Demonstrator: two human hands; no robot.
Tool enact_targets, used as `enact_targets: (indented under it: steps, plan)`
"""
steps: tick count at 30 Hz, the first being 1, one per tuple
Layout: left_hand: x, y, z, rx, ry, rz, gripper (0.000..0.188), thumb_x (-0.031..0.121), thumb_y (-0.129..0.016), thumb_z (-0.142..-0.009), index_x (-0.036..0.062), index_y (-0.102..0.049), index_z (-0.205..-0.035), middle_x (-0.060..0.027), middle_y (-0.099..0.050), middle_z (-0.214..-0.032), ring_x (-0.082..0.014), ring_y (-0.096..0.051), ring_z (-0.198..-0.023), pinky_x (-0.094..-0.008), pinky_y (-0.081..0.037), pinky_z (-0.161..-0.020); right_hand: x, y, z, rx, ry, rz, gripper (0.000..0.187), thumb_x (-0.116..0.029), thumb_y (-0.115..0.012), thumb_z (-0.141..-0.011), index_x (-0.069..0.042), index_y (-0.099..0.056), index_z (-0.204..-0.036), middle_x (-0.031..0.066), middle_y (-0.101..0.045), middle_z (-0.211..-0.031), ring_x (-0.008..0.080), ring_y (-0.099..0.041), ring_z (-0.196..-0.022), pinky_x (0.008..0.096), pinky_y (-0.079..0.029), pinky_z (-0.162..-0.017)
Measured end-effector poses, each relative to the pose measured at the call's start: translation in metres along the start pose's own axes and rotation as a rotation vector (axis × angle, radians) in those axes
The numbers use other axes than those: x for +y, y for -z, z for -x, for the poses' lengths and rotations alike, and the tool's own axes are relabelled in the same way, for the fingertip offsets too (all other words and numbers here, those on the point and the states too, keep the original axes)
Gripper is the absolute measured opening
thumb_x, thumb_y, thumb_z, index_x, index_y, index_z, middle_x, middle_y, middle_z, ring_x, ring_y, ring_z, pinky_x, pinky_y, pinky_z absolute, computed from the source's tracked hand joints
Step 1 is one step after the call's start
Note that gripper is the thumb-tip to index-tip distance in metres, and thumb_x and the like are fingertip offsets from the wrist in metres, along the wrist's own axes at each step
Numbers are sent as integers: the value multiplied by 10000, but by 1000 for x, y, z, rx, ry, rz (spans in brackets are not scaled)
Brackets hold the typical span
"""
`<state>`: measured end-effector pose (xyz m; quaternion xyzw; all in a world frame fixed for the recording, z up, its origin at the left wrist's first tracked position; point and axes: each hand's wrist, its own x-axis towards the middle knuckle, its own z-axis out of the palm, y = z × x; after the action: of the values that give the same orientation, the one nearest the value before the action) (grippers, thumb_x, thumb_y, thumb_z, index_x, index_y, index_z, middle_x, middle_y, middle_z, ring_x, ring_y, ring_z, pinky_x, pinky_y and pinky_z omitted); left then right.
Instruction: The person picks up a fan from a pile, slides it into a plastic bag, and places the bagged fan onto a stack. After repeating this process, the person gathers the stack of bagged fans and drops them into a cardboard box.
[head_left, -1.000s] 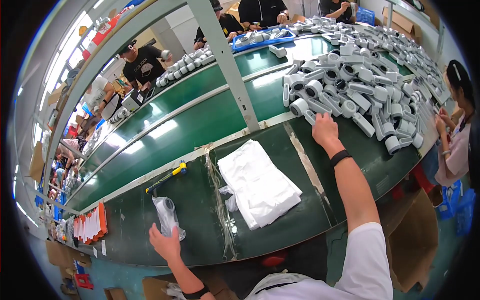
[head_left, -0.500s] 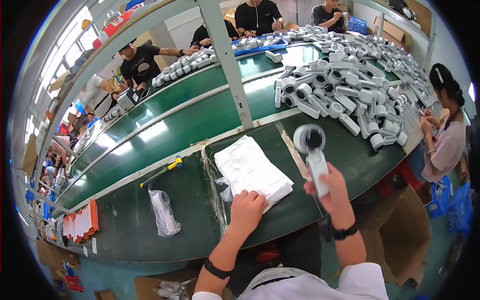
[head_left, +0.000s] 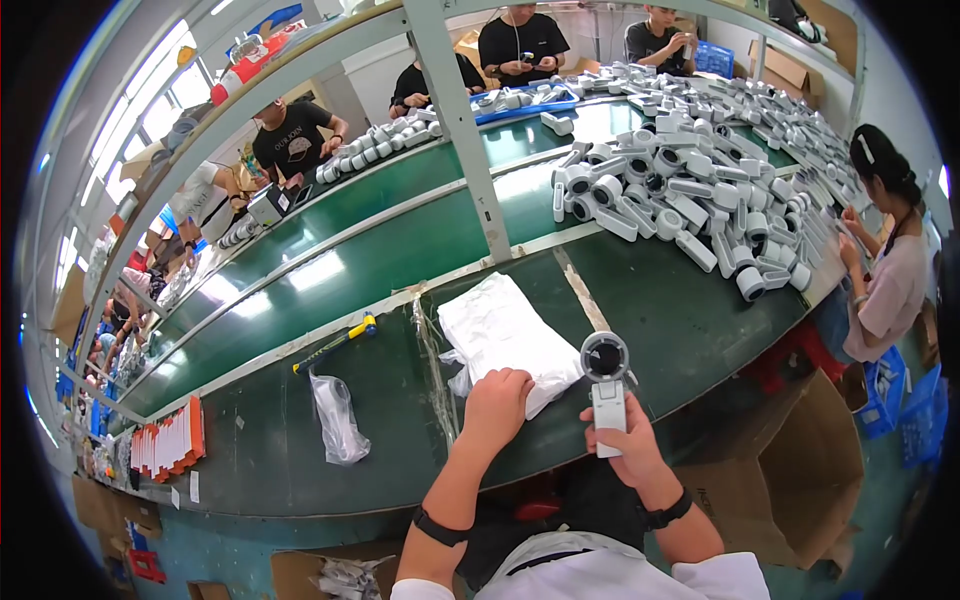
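Observation:
In my right hand (head_left: 632,442) is a white handheld device (head_left: 608,402) with a round, dark-centred ring head and a flat grip. The fingers wrap around the grip, and the head points away from me. A stack of white plastic bags (head_left: 505,330) lies on the dark green bench left of the device. My left hand (head_left: 497,405) is at the near edge of the stack, its fingers curled closed onto the top bag; the fingertips are partly hidden.
A large heap of similar white devices (head_left: 690,190) covers the far right. Left of the bags lie a yellow-and-black hammer (head_left: 337,342) and a clear plastic bag (head_left: 338,420). Orange-edged cards (head_left: 168,440) stand farther left. A metal post (head_left: 462,130) rises behind; a person (head_left: 885,270) sits right.
My right hand has brought the white device nearer to me and slightly left, and its ring head now shows face-on. The left hand stays at the bag stack.

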<state>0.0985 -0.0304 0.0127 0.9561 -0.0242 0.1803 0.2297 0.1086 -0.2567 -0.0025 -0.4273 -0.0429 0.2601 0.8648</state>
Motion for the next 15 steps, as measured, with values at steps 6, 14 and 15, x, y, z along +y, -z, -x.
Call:
enact_targets:
  steps: [6,14,15]
  plan:
    - [2,-3,-1,-6,27,14,116,161,-634,-884,51,-668,-869,-117,-645,-854,-326,-617,-805,-423,-499,-712,29,-29,-24,215,128,216,519,78,-708,-746,-74,-432,-1159,52,-584,-948,138,-583,-712,285,-505,-614]
    - [6,1,-4,-5,128,203,144,132,-634,-884,0,-684,-913,-158,-653,-892,-356,-633,-812,-407,-499,-713,53,-44,-74,480,353,700,698,-120,-771,-737,3,-383,-1305,184,-595,-1129,285,-621,-1014,385,-489,-879]
    - [3,-1,-2,-12,141,213,152,136,-635,-885,-2,-685,-926,-165,-661,-882,-355,-639,-805,-398,-502,-714,55,-43,-75,478,354,698,698,-120,-771,-737,3,-383,-1305,184,-595,-1129,285,-621,-1014,385,-489,-879]
